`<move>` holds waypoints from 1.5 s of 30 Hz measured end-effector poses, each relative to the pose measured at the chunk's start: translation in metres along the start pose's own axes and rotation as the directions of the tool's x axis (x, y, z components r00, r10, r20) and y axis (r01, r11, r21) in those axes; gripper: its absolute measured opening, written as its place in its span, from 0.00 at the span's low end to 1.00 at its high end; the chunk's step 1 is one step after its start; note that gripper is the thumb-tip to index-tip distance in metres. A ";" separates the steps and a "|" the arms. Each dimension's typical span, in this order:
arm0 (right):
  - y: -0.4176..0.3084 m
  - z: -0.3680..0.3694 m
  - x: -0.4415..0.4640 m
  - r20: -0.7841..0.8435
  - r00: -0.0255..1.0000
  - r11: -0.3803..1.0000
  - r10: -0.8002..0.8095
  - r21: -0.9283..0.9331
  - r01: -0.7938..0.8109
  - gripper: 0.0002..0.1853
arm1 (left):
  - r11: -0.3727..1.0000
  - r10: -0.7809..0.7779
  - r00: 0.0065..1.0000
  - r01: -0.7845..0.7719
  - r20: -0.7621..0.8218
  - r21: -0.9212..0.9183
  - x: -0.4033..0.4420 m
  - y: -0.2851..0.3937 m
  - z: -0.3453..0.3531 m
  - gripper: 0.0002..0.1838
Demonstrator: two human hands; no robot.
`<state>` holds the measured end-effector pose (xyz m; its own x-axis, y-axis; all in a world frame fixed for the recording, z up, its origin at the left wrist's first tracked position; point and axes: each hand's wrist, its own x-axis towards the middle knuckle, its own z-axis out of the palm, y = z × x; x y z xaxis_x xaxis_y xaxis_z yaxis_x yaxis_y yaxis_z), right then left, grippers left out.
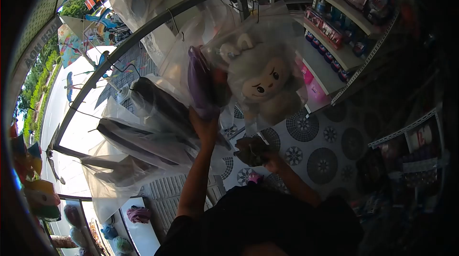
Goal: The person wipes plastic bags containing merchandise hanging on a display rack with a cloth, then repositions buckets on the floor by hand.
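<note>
A purple folded cloth item [201,81] stands upright among clear plastic covers below the rack bar. My left hand [203,124] is closed on its lower end, with the fingers partly hidden behind it. Lower and to the right, my right hand [273,161] grips a crumpled dark brown cloth bundle [251,151]. Just right of the purple cloth hangs a pale plush doll [262,76] with a stitched face, inside a clear plastic bag. Dark garments in plastic covers [143,141] hang left of my left arm.
A curved metal rack bar [124,48] with wire hooks arches across the left. Shelves [334,48] of packaged goods stand at the upper right, and another shelf unit [411,136] is at the right. The floor has round patterned tiles [322,165]. Rolled cloths [138,214] lie at the lower left.
</note>
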<state>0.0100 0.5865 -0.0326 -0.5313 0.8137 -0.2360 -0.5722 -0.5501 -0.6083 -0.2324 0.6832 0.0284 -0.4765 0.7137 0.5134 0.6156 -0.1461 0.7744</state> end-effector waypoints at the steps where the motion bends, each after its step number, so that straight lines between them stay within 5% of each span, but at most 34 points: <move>1: -0.003 0.007 -0.006 0.000 1.000 0.999 -0.030 -0.039 0.030 0.27 | 0.996 -0.052 0.998 0.053 0.029 -0.067 0.004 -0.003 -0.002 0.37; 5: -0.036 0.065 -0.025 0.050 0.998 0.996 -0.027 -0.089 0.031 0.27 | 0.949 -0.178 0.981 0.193 0.082 -0.248 -0.001 -0.010 -0.028 0.28; 9: 0.027 0.025 0.007 -0.164 0.978 0.989 -0.130 0.052 0.140 0.23 | 0.966 -0.162 0.977 0.186 0.138 -0.179 -0.004 -0.020 -0.062 0.25; 12: 0.009 0.076 0.015 -0.134 0.921 0.870 -0.367 -0.399 0.289 0.24 | 0.892 -0.315 0.878 0.404 0.361 -0.203 0.000 0.024 -0.111 0.25; 14: -0.018 0.115 0.025 -0.008 0.913 0.820 -0.409 -0.443 0.363 0.26 | 0.910 -0.242 0.889 0.347 0.388 -0.227 0.002 0.026 -0.132 0.25; 16: -0.035 0.136 0.061 0.066 0.747 0.595 -0.662 -0.559 0.577 0.28 | 0.918 -0.185 0.895 0.305 0.405 -0.255 0.006 0.033 -0.153 0.25; 20: -0.090 0.216 0.110 0.195 0.470 0.222 -0.861 -0.688 0.691 0.25 | 0.904 -0.142 0.873 0.306 0.467 -0.298 0.018 0.044 -0.184 0.24; 22: -0.077 0.228 0.122 0.269 0.424 0.052 -0.865 -0.793 0.607 0.28 | 0.888 -0.171 0.836 0.360 0.522 -0.285 0.020 0.048 -0.192 0.24; 25: -0.027 0.222 0.116 0.329 0.518 0.118 -0.789 -0.746 0.655 0.30 | 0.844 -0.216 0.794 0.445 0.569 -0.300 0.026 0.043 -0.195 0.23; 27: 0.031 0.198 0.084 0.517 0.466 -0.182 -0.718 -0.786 0.590 0.29 | 0.793 -0.207 0.805 0.471 0.557 -0.386 0.023 0.025 -0.187 0.23; 29: 0.073 0.162 0.051 0.530 0.628 -0.126 -0.570 -0.811 0.571 0.27 | 0.807 -0.218 0.794 0.474 0.567 -0.353 0.024 0.023 -0.188 0.23; 32: 0.088 0.107 0.040 0.350 0.846 0.194 -0.403 -0.870 0.453 0.31 | 0.813 -0.207 0.797 0.463 0.568 -0.354 0.026 0.022 -0.188 0.23; 34: 0.057 0.122 0.045 0.251 0.669 0.118 -0.700 -0.883 0.454 0.29 | 0.811 -0.196 0.795 0.460 0.574 -0.360 0.027 0.019 -0.187 0.23; 35: 0.028 0.132 0.054 0.308 0.540 -0.031 -0.784 -0.887 0.461 0.27 | 0.809 -0.199 0.789 0.467 0.582 -0.356 0.027 0.016 -0.188 0.23; 36: -0.012 0.171 0.055 0.308 0.481 -0.004 -0.821 -0.845 0.535 0.26 | 0.808 -0.201 0.781 0.473 0.591 -0.351 0.026 0.014 -0.187 0.23; 40: -0.090 0.226 0.100 0.462 0.228 -0.287 -0.857 -0.795 0.534 0.24 | 0.808 -0.206 0.766 0.485 0.609 -0.336 0.021 0.035 -0.191 0.22; 45: -0.042 0.185 0.120 0.478 0.371 -0.310 -0.796 -0.849 0.428 0.28 | 0.758 -0.238 0.808 0.502 0.539 -0.418 0.019 0.027 -0.184 0.21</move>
<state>-0.1452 0.6728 0.1048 -0.0405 0.6499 0.7589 0.4808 0.6785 -0.5554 -0.3405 0.5664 0.1275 -0.1935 0.9806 0.0311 -0.0349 -0.0386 0.9986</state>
